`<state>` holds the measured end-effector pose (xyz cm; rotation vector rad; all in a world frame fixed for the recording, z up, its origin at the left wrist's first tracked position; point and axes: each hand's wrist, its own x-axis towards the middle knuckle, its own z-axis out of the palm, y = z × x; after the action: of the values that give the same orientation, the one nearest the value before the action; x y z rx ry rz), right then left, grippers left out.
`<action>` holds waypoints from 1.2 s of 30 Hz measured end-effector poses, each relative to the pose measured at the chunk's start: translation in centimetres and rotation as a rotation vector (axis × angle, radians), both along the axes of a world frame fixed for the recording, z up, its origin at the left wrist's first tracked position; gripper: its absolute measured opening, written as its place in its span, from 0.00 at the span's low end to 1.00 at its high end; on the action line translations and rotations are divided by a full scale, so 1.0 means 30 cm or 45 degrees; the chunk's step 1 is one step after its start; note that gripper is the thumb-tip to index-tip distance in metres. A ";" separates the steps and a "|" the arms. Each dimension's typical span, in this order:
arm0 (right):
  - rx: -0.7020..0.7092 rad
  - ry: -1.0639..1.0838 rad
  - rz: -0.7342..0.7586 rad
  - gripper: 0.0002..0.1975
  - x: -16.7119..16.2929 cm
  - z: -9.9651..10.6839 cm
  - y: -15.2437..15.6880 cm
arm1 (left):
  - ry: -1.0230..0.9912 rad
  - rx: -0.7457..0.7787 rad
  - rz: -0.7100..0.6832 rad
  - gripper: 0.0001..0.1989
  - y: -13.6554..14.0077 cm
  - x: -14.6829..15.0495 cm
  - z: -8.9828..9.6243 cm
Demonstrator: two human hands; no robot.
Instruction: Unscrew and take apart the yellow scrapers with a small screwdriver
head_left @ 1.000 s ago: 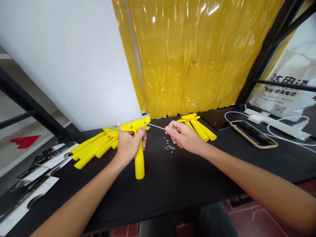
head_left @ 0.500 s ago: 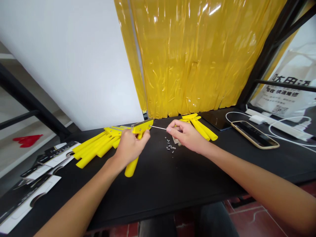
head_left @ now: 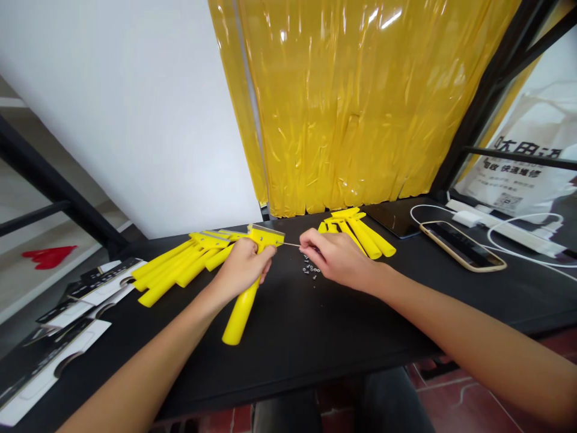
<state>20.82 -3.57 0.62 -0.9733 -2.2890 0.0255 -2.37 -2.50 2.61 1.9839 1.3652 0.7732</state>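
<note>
My left hand is wrapped around a yellow scraper near its head, the handle slanting down toward me. A metal blade strip and small screws show on the scraper's head. My right hand is closed in a pinch on a thin screwdriver, whose handle is hidden in the fingers. The screwdriver's shaft points left, its tip at the right end of the scraper head; whether it sits in a screw is too small to tell. Loose screws and nuts lie on the table beside my right hand.
Several yellow scrapers are piled at left, and more yellow scrapers lie behind my right hand. Printed cardboard sleeves are on the left of the black table. A phone, a dark tablet and a white power strip sit right.
My left hand has turned the scraper, so its head now tilts down to the right and its handle reaches nearer me. My right hand has shifted slightly left and lower with the screwdriver.
</note>
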 end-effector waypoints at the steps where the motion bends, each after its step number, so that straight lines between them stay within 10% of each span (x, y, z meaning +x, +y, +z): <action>1: 0.047 -0.083 0.004 0.07 0.001 -0.003 0.003 | -0.023 -0.063 -0.018 0.25 0.004 -0.001 -0.001; 14: 0.202 -0.315 0.023 0.10 0.005 -0.016 0.026 | -0.285 -0.639 0.085 0.21 0.029 0.010 -0.030; 25: -0.449 0.659 0.097 0.08 -0.014 -0.002 0.015 | -0.649 -0.750 0.084 0.14 0.036 0.046 -0.076; 32: -0.297 0.547 -0.052 0.10 -0.005 0.006 0.023 | -0.618 -0.875 0.015 0.18 -0.003 0.088 -0.088; 36: -0.501 0.628 0.027 0.07 0.016 0.025 0.036 | -0.661 -0.923 0.035 0.20 0.000 0.089 -0.081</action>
<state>21.29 -2.50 1.36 -0.9990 -1.8644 0.6718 0.30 -2.48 0.18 1.1070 1.1335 0.6211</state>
